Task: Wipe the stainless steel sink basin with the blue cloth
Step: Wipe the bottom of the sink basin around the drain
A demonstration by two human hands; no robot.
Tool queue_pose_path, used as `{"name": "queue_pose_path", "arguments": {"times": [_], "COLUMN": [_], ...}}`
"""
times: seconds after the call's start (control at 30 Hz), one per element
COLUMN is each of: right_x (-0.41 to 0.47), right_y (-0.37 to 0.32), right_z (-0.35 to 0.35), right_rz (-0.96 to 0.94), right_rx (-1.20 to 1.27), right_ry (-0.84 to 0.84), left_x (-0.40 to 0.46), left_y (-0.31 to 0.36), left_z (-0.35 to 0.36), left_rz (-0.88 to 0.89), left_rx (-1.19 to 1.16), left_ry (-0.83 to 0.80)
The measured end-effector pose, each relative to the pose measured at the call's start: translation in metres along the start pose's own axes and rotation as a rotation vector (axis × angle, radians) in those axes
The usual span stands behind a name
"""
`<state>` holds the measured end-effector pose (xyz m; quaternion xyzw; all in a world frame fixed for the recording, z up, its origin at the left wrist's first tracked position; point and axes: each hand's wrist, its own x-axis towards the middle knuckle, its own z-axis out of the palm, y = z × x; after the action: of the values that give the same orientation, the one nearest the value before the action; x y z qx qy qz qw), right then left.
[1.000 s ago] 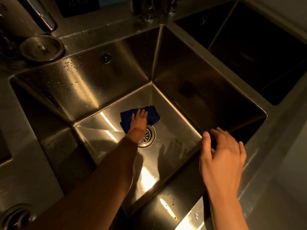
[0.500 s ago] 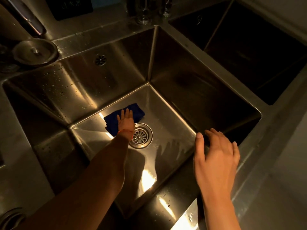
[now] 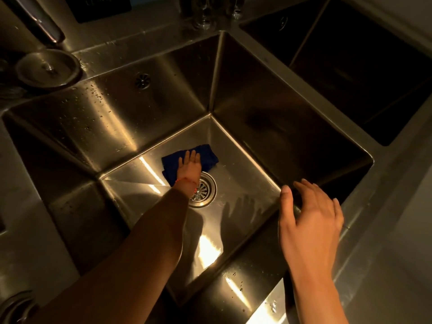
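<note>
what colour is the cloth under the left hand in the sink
Dark blue. The cloth lies flat under the left hand, clearest in the head view.

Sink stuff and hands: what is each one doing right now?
blue cloth: flat on the basin floor, beside the drain, under the left hand.
left hand: fingers straight, pressing on the cloth.
right hand: open, holding nothing, near the sink's front edge.
drain: uncovered, partly hidden by the wrist.
sink basin: droplets on its walls.
round lid: resting on the counter.

Your stainless steel sink basin sits sunk in the steel desk; the blue cloth lies on its floor beside the drain, and a round lid rests on the desk's far left.
</note>
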<state>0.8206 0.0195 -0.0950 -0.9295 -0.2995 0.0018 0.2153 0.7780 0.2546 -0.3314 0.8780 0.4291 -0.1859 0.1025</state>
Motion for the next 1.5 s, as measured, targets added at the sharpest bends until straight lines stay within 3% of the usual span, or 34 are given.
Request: {"name": "queue_pose_path", "arguments": {"times": [0.23,1.07,1.27,1.5], "right_x": [0.0,-0.002,-0.001,0.0], "right_y": [-0.001,-0.002,-0.002,0.0], "right_z": [0.0,-0.002,-0.001,0.001], "right_rz": [0.001,-0.007,-0.01,-0.026], "right_rx": [0.015,-0.019,-0.013,-0.02], "right_ry": [0.004,-0.022,-0.025,-0.011], "left_x": [-0.015,-0.053,-0.07,-0.043], "left_y": [-0.023,-0.053,-0.046,-0.056], "left_z": [0.009,0.04,0.053,0.03], "left_rz": [-0.135,-0.218,-0.33,-0.327], "left_rx": [-0.092,-0.114,-0.207,-0.264], "left_ry": [0.041,0.066,0.007,0.054]}}
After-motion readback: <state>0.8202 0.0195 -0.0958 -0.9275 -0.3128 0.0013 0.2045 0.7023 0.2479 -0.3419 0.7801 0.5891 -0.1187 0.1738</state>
